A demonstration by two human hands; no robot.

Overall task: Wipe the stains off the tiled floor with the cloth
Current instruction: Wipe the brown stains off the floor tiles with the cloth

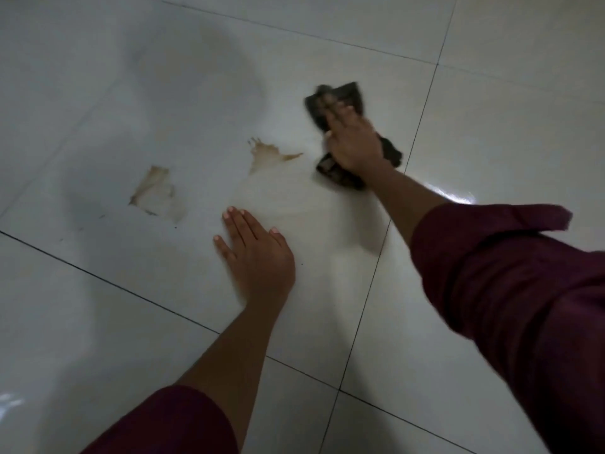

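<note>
From my head camera, looking down: my right hand [355,142] sits at about one o'clock from the middle of the view, pressed down on the dark cloth [340,103]. My fingers [342,114] lie fairly straight across the cloth, flat on top of it; whether my thumb hooks under the fabric I cannot tell, since the hand is blurred. The cloth is crumpled, one part sticking out beyond my fingertips toward twelve o'clock, another bunched under my wrist toward six, all of it lying on the pale tiled floor [491,109] just left of a dark grout line.

My left hand [258,253] is at the centre, a touch toward six o'clock, palm flat on the tile, fingers straight and close together, thumb out to the right, holding nothing.

Two brown stains show on the same tile. The nearer stain [266,154] is at nine o'clock from the cloth, close beside it but not touching, with a thin tail pointing at the cloth. The second stain [155,191] is farther off at nine o'clock, at about ten o'clock from my left hand. A faint pale smear runs between my two hands.

Both forearms are bare below dark maroon sleeves [510,283].
</note>
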